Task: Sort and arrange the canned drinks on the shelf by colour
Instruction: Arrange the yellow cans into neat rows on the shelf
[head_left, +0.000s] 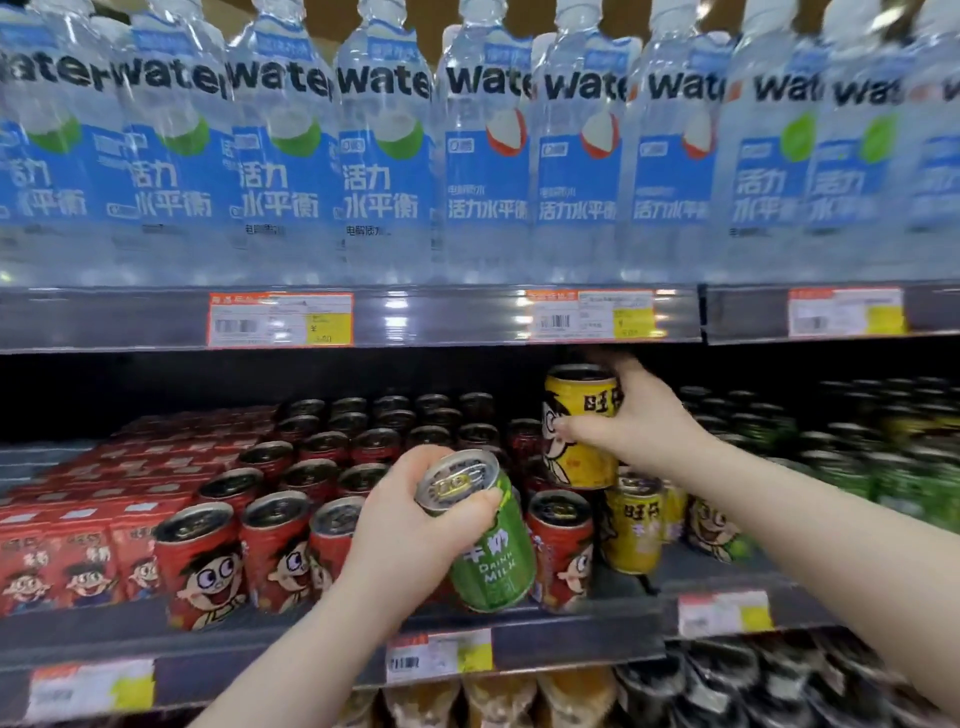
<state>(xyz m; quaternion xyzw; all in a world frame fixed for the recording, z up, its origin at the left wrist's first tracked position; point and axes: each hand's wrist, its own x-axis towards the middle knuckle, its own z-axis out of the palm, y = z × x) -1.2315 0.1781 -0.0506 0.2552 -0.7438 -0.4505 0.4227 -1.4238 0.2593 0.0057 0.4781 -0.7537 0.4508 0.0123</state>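
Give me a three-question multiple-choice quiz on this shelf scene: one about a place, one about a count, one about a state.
1. Where is the yellow can?
A. in the right hand, raised under the upper shelf
B. among the water bottles
C. on the red cartons

2. How many cans does the person hold?
A. one
B. two
C. three

3. How is the green can?
A. upright on the shelf
B. tilted in the left hand
C. lying flat on the shelf

Answers:
1. A, the right hand grips it with its top near the upper shelf's edge.
2. B, one can in each hand.
3. B, its top leans toward the camera, with fingers curled round it.
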